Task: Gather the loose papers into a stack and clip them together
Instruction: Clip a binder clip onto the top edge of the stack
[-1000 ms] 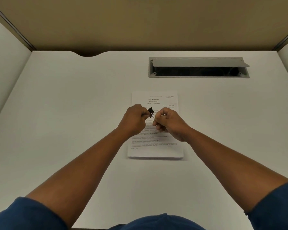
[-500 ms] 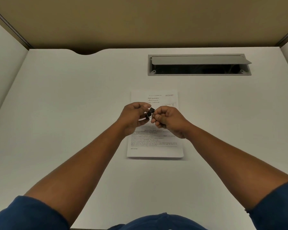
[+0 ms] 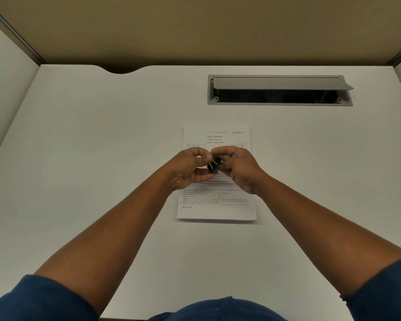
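A neat stack of printed white papers (image 3: 216, 210) lies flat in the middle of the white desk. Above its centre, both hands hold a small black binder clip (image 3: 214, 164) with silver wire handles. My left hand (image 3: 190, 169) pinches it from the left with thumb and fingers. From the right, my right hand (image 3: 239, 166) grips the clip with curled fingers. The clip is held up off the paper; the hands hide the middle of the top sheet.
A grey cable tray (image 3: 280, 90) with a raised flap is recessed in the desk at the back right. A curved notch (image 3: 120, 69) cuts the desk's back edge at the left. White partition walls (image 3: 7, 72) close in both sides.
The clip has turned between my fingers, its wire handles now pointing toward my left hand. Both hands stay over the stack in about the same place.
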